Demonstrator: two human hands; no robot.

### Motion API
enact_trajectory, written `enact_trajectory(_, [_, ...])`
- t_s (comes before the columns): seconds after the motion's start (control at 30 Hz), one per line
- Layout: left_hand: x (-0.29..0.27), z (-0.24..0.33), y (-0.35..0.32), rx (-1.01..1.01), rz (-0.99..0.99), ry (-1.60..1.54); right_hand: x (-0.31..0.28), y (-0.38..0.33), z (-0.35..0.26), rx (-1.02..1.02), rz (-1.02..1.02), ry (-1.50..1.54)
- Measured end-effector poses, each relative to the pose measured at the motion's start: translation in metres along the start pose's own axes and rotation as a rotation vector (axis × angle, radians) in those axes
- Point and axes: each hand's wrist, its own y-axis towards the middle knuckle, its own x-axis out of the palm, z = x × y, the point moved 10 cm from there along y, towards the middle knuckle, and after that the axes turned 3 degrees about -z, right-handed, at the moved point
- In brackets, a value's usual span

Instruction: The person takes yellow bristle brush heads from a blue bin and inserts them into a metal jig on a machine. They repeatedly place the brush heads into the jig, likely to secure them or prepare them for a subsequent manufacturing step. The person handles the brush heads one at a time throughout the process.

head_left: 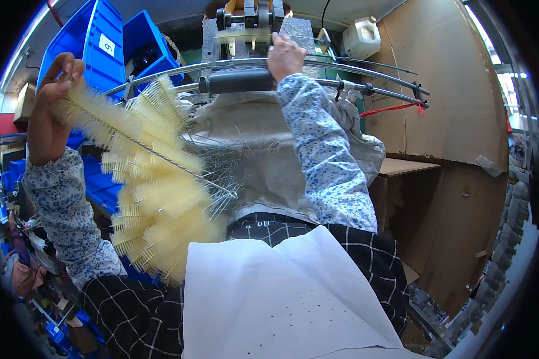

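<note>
We see the left hand (49, 105) raised high at the left, its fingers pinched shut on the bristled end of a cream-coloured bottle brush (123, 134) whose twisted wire stem (179, 166) slants down to the right. Below it, a fan of more cream brushes (156, 221) spreads out — their wire stems (218, 179) converge over the grey sack (263, 143) in front of the person's lap. Whether the held brush is apart from that fan or touching it we cannot tell.

The right hand (284, 57) reaches forward to the top of the picture and is closed over the dark grip of a lever (236, 82) on a metal machine (251, 27) — the fingers curl over it from above. Curved metal rods (365, 81) run right from the machine.

Both forearms wear blue floral sleeves (329, 161). A white sheet (275, 299) lies over the checked lap. Blue plastic bins (111, 42) stand behind the left hand, a white plastic jug (361, 37) sits beside the machine, and brown cardboard (455, 119) lines the right side.
</note>
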Motion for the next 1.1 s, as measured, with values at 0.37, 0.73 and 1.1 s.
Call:
enact_trajectory(0.37, [0.040,-0.022,0.007,-0.037,-0.093,0.026,-0.002,0.000,0.026,-0.049,0.010,-0.020])
enact_trajectory(0.73, [-0.022,-0.054,-0.015,-0.038,0.107,0.042,0.001,0.023,0.162,-0.034,-0.105,0.064])
enact_trajectory(1.1, [0.028,-0.073,-0.017,-0.080,-0.199,-0.039,-0.064,-0.010,0.178,-0.121,-0.255,0.057])
